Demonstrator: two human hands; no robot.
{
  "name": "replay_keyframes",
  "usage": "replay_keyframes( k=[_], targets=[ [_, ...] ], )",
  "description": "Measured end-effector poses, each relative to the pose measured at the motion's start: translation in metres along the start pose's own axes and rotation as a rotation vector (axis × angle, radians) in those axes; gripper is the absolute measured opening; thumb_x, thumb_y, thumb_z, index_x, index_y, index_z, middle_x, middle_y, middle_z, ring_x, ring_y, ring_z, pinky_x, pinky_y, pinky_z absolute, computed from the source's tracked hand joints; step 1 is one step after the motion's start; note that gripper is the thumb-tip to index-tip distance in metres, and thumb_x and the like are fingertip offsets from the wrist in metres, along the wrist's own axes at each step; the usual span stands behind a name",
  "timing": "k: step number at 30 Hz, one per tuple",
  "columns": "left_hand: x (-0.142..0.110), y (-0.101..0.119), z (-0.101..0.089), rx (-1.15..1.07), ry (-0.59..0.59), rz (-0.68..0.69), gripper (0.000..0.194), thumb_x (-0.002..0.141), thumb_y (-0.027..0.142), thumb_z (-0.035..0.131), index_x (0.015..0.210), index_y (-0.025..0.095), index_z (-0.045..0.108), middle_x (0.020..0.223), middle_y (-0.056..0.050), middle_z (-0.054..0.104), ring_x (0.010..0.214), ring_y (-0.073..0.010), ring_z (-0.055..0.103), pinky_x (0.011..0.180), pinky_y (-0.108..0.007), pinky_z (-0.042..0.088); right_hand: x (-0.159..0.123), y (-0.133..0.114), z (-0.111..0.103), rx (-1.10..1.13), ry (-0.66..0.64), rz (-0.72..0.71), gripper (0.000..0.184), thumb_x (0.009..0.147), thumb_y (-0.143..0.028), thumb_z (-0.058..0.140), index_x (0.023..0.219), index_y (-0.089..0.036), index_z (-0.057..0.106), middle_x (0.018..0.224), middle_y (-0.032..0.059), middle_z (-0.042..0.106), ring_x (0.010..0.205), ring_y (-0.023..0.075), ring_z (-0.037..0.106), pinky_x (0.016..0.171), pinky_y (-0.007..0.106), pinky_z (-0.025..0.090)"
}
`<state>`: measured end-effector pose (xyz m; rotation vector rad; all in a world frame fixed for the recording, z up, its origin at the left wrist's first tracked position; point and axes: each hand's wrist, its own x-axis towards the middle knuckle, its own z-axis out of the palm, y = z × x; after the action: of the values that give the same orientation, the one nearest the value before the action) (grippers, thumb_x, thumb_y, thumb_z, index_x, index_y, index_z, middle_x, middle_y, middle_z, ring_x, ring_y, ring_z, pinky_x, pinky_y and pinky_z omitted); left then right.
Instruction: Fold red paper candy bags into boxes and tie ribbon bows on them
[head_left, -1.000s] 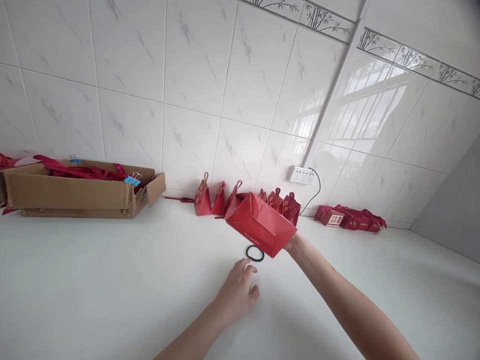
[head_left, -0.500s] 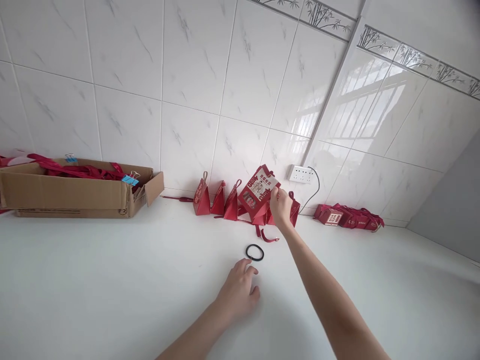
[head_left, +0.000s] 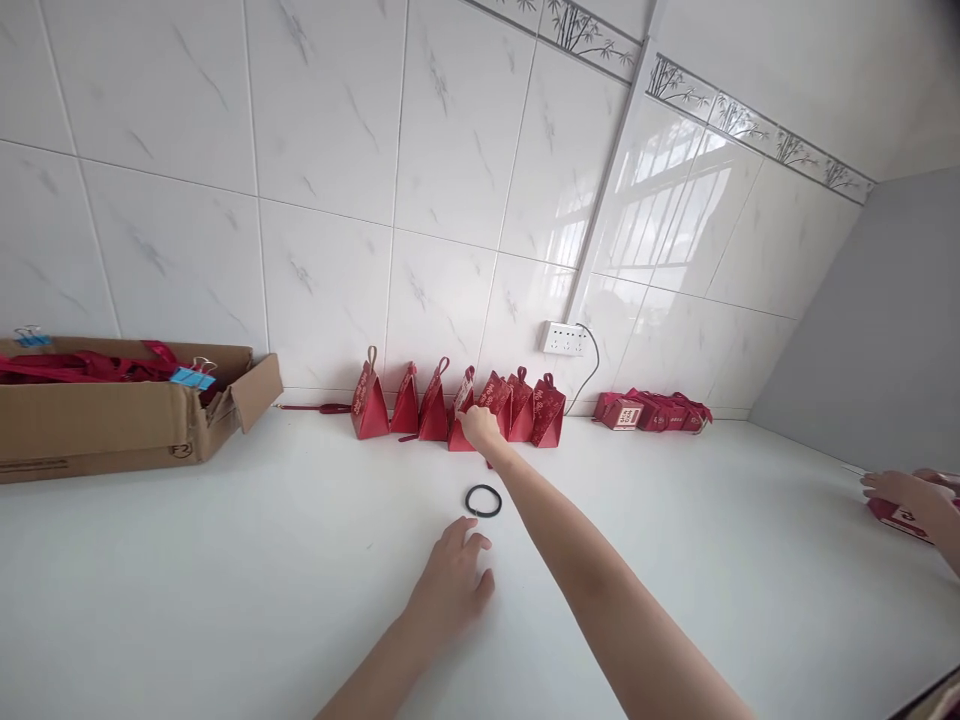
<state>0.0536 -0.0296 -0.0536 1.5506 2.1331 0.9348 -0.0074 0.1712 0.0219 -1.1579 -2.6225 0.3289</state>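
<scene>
A wedge-shaped red box, with a pale printed panel and a small loop on top, stands at the table's far side, mid-row among similar red boxes. The right hand touches it — whether the fingers pinch, I cannot tell. Nearer, the left hand's fingers spread loosely beside a black ring.

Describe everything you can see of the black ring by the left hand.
The black ring is a slim, closed loop, evenly thick and dark all round except for a small pale spot on its near edge. It looks like cord or elastic, though the material can't be confirmed. It lies flat on the white table, which shows through its middle, apart from the red boxes behind it. The left hand has fingertips right at its near edge; whether they touch it isn't clear.
</scene>
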Motion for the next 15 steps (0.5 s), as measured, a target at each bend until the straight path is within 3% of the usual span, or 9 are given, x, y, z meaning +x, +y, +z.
replay_keyframes(
  k=[3, 10, 15],
  targets=[
    [0.0, -0.002, 0.002, 0.01, -0.013, -0.004, 0.03, 0.08, 0.021, 0.043, 0.108, 0.017, 0.054, 0.14, -0.01, 0.035, 0.125, -0.0264, 0.039, 0.097, -0.042, 0.042, -0.009, 0.003, 0.01, -0.067, -0.043, 0.001, 0.028, 0.09, -0.031, 0.053, 0.112, -0.014, 0.055, 0.11, 0.0078, 0.058, 0.094, 0.0181, 0.059, 0.08, 0.037, 0.051],
    [-0.001, -0.004, 0.004, -0.052, 0.004, -0.009, 0.03, 0.08, 0.028, 0.044, 0.106, 0.018, 0.057, 0.139, -0.009, 0.035, 0.127, -0.0274, 0.036, 0.101, -0.042, 0.039, -0.035, 0.003, 0.047, -0.123, -0.067, -0.144, 0.031, 0.089, -0.031, 0.053, 0.115, -0.013, 0.053, 0.115, 0.0096, 0.056, 0.099, 0.0202, 0.057, 0.084, 0.04, 0.05],
    [-0.007, -0.002, -0.002, -0.068, -0.035, -0.006, 0.029, 0.082, 0.027, 0.042, 0.105, 0.019, 0.058, 0.14, -0.009, 0.035, 0.129, -0.0264, 0.034, 0.102, -0.041, 0.039, -0.03, 0.014, 0.039, -0.072, -0.086, -0.243, 0.032, 0.089, -0.033, 0.053, 0.114, -0.013, 0.054, 0.107, 0.0077, 0.06, 0.09, 0.0178, 0.06, 0.078, 0.037, 0.05]
  ],
)
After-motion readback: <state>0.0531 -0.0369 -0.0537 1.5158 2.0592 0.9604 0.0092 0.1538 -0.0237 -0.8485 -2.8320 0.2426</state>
